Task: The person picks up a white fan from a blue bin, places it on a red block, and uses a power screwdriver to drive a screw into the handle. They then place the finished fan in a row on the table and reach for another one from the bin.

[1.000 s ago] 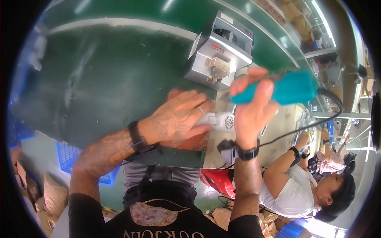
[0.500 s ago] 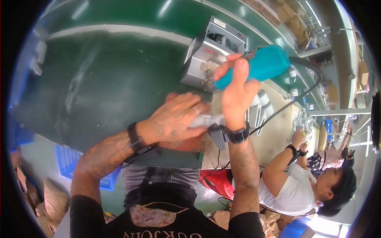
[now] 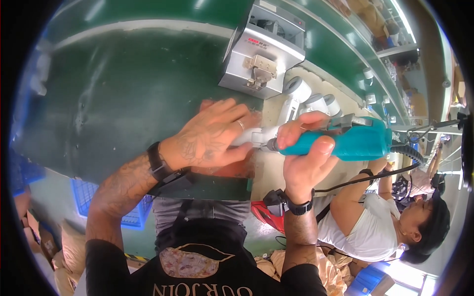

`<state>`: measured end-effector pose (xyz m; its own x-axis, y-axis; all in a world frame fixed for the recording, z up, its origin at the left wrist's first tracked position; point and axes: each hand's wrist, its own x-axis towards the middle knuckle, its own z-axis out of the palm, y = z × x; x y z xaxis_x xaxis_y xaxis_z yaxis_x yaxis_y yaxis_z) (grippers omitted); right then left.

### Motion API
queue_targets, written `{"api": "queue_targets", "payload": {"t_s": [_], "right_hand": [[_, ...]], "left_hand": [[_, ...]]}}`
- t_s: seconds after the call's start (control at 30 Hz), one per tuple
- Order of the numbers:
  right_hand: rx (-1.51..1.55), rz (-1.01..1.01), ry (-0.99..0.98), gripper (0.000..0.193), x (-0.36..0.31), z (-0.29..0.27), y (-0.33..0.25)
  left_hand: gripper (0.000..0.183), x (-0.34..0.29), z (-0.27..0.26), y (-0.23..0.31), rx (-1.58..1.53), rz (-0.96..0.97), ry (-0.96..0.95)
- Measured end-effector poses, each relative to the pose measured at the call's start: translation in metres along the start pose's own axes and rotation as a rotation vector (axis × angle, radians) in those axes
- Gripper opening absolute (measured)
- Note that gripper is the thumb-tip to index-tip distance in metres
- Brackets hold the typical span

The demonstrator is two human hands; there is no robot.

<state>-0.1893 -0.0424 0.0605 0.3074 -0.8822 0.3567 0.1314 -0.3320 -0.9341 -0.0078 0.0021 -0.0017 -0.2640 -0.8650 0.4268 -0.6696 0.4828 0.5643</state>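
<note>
My right hand [image 3: 308,160] is wrapped round a teal electric screwdriver [image 3: 348,143] lying almost level, its black cable trailing off to the right. The screwdriver's dark tip meets the right end of a white plastic part [image 3: 255,136], or sits just beside it; which, I cannot tell. My left hand [image 3: 212,133] presses this part down on the bench from the left, thumb on the near side and fingers on the far side, so much of it is hidden. Beneath the hand lies a reddish-brown patch or pad [image 3: 224,170].
A grey metal screw feeder [image 3: 269,49] stands beyond my hands. White devices with round heads [image 3: 297,90] lie right of it. The green bench top [image 3: 108,108] stretches left. A blue crate [image 3: 131,212] is below the bench edge. A co-worker in white [image 3: 365,227] sits at right.
My right hand has brought the screwdriver down and nearer, turning it level with its tip at the white part. My left hand keeps its hold. The view has shifted slightly.
</note>
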Motion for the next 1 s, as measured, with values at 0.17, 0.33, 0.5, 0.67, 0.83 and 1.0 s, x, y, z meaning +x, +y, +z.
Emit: {"api": "queue_targets", "payload": {"t_s": [0.17, 0.33, 0.5, 0.67, 0.83, 1.0], "right_hand": [[-0.009, 0.012, -0.011, 0.067, -0.004, 0.002, 0.006], [0.038, -0.012, -0.032, 0.057, -0.005, 0.004, 0.012], [0.106, -0.018, -0.046, 0.051, -0.004, 0.001, 0.013], [0.113, -0.024, -0.051, 0.043, -0.008, -0.005, 0.016], [0.181, 0.047, 0.022, 0.051, -0.039, -0.004, 0.003], [0.229, -0.094, 0.232, 0.069, -0.077, -0.034, -0.042]], "left_hand": [[0.052, -0.001, -0.001, 0.002, -0.014, -0.017, -0.011], [0.044, 0.0, -0.001, 0.002, 0.013, -0.044, -0.024], [0.046, 0.004, -0.001, 0.005, -0.011, -0.022, 0.008], [0.046, 0.007, -0.005, 0.009, -0.026, 0.01, -0.006], [0.042, -0.008, -0.003, 0.009, -0.123, 0.161, 0.047], [0.034, -0.053, -0.031, 0.031, -0.005, -0.052, 0.189]]}}
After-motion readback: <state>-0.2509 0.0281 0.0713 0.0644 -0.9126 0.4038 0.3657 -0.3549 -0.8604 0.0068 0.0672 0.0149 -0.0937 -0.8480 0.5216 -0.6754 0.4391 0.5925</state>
